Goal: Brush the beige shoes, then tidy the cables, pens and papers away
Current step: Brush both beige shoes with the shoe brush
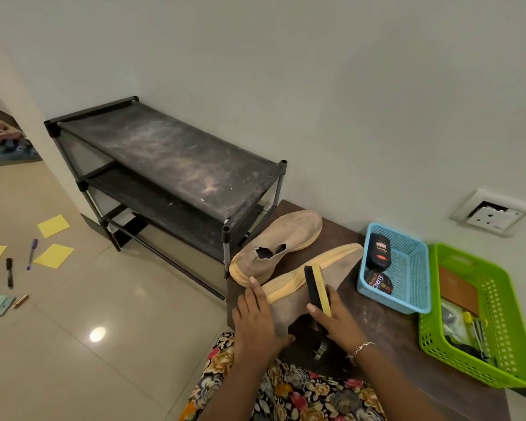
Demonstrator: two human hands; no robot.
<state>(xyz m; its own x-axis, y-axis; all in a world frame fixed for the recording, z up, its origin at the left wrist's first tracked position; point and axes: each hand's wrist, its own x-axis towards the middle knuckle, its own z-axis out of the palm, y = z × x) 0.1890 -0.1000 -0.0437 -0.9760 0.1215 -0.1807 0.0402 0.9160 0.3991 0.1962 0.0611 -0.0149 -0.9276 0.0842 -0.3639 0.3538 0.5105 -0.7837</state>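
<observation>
Two beige shoes lie on a low dark wooden table [386, 317]. The far shoe [281, 241] rests flat by the shoe rack. The near shoe [325, 268] is tipped on its side, and my left hand [255, 317] grips its heel end. My right hand [334, 317] holds a yellow-backed brush [316, 288], its black bristles against the shoe's upper. On the floor at the left lie yellow papers [53, 226], a purple pen [32, 253], a black pen [9, 272] and a gold pen [21, 300].
A dusty black shoe rack [170, 165] stands against the wall left of the table. A blue basket [407, 278] holds polish containers, and a green basket [495, 299] holds cables and small items. A wall socket [488, 212] sits above. Blue slippers [12, 151] lie far left.
</observation>
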